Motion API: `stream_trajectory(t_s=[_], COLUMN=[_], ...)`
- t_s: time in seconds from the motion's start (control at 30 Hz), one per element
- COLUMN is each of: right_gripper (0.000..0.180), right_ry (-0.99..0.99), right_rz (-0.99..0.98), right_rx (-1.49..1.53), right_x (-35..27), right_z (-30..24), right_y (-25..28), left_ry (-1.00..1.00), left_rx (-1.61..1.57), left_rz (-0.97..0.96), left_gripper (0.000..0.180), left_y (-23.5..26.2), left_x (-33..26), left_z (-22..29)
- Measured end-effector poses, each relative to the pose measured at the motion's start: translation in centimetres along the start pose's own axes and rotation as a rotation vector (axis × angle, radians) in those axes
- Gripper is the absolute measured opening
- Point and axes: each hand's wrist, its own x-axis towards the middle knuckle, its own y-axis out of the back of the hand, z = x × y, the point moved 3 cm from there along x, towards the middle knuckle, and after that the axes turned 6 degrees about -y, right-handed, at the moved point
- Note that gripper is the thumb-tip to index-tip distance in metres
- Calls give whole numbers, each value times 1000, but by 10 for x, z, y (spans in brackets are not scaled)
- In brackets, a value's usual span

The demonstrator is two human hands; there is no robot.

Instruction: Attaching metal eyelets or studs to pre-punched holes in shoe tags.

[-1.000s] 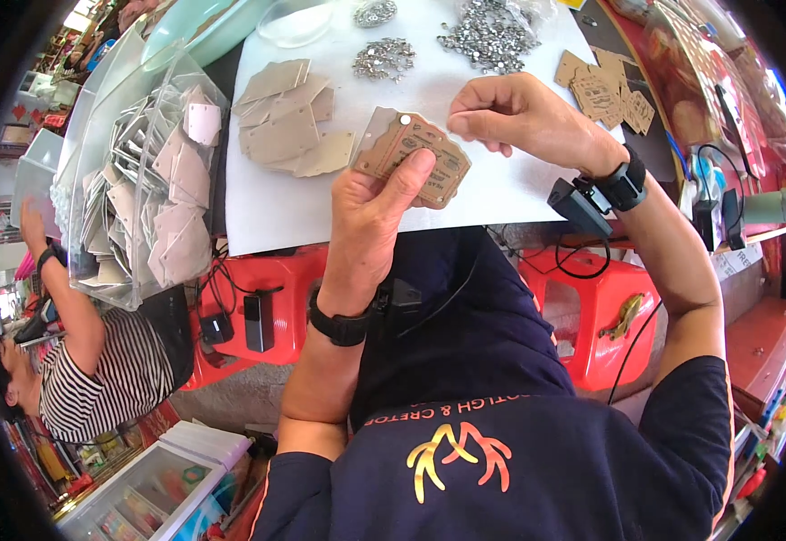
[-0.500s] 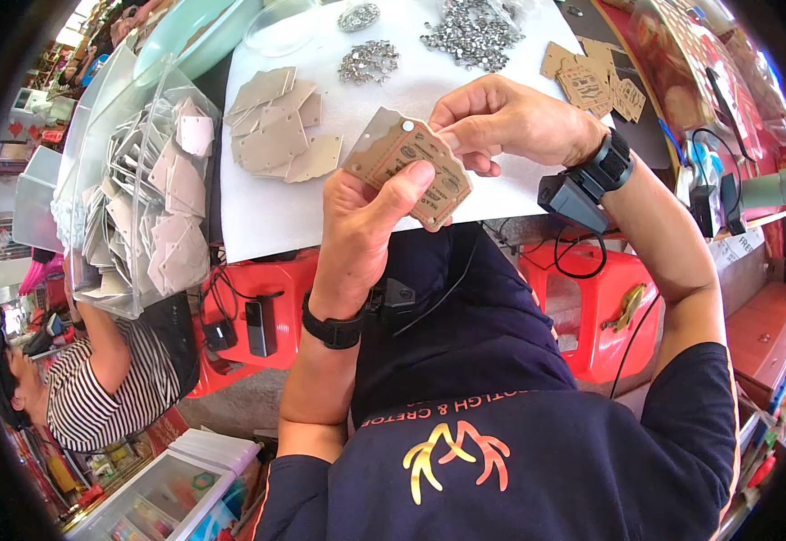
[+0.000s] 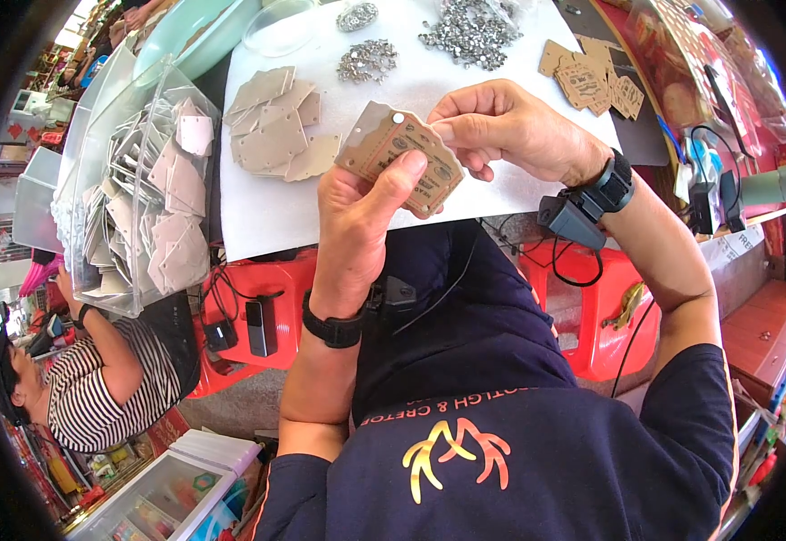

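Note:
My left hand (image 3: 357, 216) is closed around a few brown printed cardboard cards (image 3: 431, 160) with scalloped edges, its thumb pressed flat on the top face. A small round white-silver piece (image 3: 398, 118) shows at the cards' upper corner. Beside their right edge is my right hand (image 3: 519, 126), thumb and index finger pinched together; whatever may be between those fingertips is too small or hidden to name. Both hands are above the front part of a white sheet (image 3: 267, 221). On the sheet, left of the cards, lies a loose pile of plain grey-brown cards (image 3: 271, 135).
Small shiny metal pieces form a heap (image 3: 470, 36) and a smaller pile (image 3: 366, 61) at the back. More printed cards (image 3: 582, 81) lie back right. At left stands a clear bin (image 3: 141, 293) of cards, beside a pale green basin (image 3: 172, 50). A person in a striped shirt (image 3: 109, 388) is at lower left.
My left hand and the held cards have shifted slightly up and left, and the cards have tilted a little. My right hand keeps its pinch nearby, almost unmoved.

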Motion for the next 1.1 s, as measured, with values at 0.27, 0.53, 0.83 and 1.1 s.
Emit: stream_trajectory(t_s=[0.27, 0.53, 0.83, 1.1], right_gripper=[22, 23, 23, 22], right_ry=[-1, 20, 39, 40], right_rz=[-11, 75, 80, -41], right_rx=[181, 193, 115, 93], right_x=[1, 0, 1, 7], right_z=[10, 11, 14, 14], right_y=[-3, -12, -8, -1], left_ry=[-35, -16, -6, 23], left_rx=[79, 64, 79, 81], left_rz=[3, 82, 109, 66], left_gripper=[23, 21, 24, 22], left_y=[4, 5, 6, 8], left_x=[2, 3, 3, 3], left_z=[-2, 0, -1, -2])
